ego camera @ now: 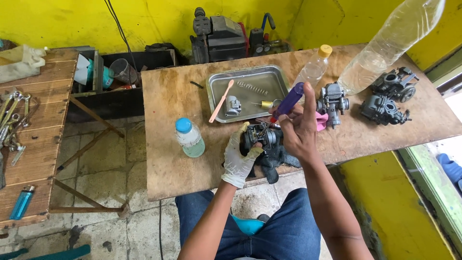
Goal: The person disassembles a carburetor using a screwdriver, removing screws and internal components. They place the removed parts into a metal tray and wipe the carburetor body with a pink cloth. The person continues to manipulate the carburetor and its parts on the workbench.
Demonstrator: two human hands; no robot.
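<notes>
Carburetor (260,137) sits at the near edge of the wooden table (168,159), over a dark rag (272,166), with my gloved left hand (239,156) wrapped around its left side, fingers curled against the body. My bare right hand (298,127) is closed around a purple-handled screwdriver (288,102), whose tip points down into the top of the part; the tip itself is hard to make out among the fittings. A pink cloth (321,121) peeks out behind that hand, mostly hidden.

At nine o'clock from the carburetor stands one small bottle with a blue cap (189,138). At twelve o'clock lies one metal tray (248,91) holding a pink toothbrush (221,101), a spring (252,88), a small grey part and a brass piece.

At two o'clock I count three more carburetors (333,102): one just beside my right hand and two dark ones well apart at the table's far right. Two clear bottles lie there too, a small one with a yellow cap (315,67) and a large one (390,43) cut off by the top edge.

At nine o'clock, well apart, a second table (38,144) carries wrenches (12,120), too jumbled to count, and one blue lighter (21,202).
</notes>
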